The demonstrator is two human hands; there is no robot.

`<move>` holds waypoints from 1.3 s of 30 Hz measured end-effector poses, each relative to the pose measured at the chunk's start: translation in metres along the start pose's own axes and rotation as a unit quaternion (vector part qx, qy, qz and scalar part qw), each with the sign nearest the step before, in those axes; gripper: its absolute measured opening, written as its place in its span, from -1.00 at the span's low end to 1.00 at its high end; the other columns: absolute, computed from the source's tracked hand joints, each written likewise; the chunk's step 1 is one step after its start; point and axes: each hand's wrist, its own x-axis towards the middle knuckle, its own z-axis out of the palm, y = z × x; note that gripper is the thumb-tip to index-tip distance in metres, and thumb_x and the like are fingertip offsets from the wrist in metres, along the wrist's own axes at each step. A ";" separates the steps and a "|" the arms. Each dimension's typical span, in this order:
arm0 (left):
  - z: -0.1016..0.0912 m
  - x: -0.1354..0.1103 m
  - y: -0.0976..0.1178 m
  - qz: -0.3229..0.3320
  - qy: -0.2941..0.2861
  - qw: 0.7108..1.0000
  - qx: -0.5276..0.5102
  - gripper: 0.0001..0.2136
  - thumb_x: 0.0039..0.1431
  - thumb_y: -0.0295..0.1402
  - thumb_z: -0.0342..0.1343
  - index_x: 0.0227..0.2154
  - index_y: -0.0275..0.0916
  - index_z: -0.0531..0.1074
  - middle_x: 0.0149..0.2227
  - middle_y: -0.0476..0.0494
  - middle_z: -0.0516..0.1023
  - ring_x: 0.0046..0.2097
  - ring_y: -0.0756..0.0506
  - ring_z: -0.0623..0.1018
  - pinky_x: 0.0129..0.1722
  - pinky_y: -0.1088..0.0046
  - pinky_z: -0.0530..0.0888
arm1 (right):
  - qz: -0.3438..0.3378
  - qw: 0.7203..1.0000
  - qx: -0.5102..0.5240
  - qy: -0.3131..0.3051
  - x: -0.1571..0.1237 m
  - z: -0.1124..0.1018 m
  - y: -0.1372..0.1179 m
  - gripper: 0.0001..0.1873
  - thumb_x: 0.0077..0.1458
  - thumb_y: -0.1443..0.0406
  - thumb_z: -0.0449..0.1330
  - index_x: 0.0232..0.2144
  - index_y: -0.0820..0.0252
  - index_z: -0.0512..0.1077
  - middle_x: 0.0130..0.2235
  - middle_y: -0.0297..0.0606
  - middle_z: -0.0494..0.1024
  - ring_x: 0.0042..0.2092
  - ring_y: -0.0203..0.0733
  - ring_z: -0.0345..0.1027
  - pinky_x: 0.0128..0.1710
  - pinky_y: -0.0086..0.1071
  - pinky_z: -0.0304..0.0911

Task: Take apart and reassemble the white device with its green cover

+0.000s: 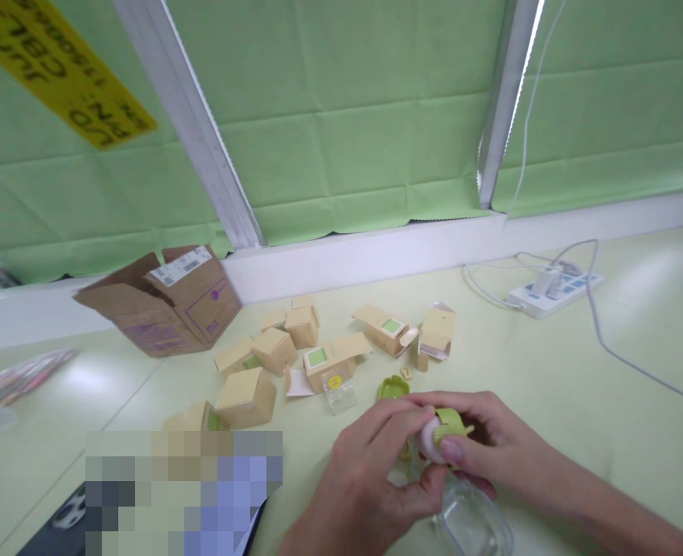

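Observation:
Both my hands meet low in the middle of the head view, over the pale green table (549, 386). My left hand (370, 479) pinches a small pink and white round part (427, 442) between thumb and fingers. My right hand (491, 444) grips a small green plastic piece (451, 425) pressed against that round part. A clear plastic case (471, 521) lies under my hands. Another green plastic piece (392, 386) sits on the table just beyond my fingers.
Several small tan cartons (247, 395) lie scattered mid-table, some open, with a small clear box (339, 394) among them. A larger brown cardboard box (167, 301) lies tipped at back left. A white power strip (552, 292) with cables sits at right. A blurred patch covers the lower left.

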 end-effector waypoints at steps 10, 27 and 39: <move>0.000 0.010 0.010 0.030 -0.011 0.996 0.077 -0.66 -0.03 -0.62 0.13 -0.19 -0.18 0.29 -0.27 -0.16 0.57 -0.25 -0.12 0.57 -0.26 0.39 0.53 | -0.042 0.998 -0.042 0.024 0.002 0.002 -0.012 -0.56 0.08 0.17 0.32 0.00 0.22 0.57 -0.43 -0.26 0.52 -0.46 -0.27 0.25 -0.54 -0.47 0.20; -0.010 0.005 0.005 -0.162 0.009 0.967 -0.194 -0.72 0.22 -0.31 0.19 -0.02 -0.09 0.39 -0.05 -0.12 0.53 -0.03 -0.15 0.55 -0.03 0.33 0.52 | -0.109 0.994 0.009 0.009 -0.002 -0.006 -0.007 -0.35 0.04 0.19 0.44 0.18 -0.08 0.42 0.16 -0.16 0.52 0.09 0.01 0.45 0.08 -0.21 0.34; 0.018 -0.006 0.006 -0.228 -0.030 0.935 -0.270 -0.51 0.34 0.06 -0.08 0.13 -0.17 0.30 0.01 -0.32 0.56 -0.02 -0.25 0.59 -0.06 0.24 0.54 | -0.117 0.992 0.014 0.037 -0.008 -0.001 -0.003 -0.26 0.03 0.21 0.45 0.24 -0.13 0.34 0.09 -0.24 0.58 0.09 -0.03 0.45 0.10 -0.29 0.33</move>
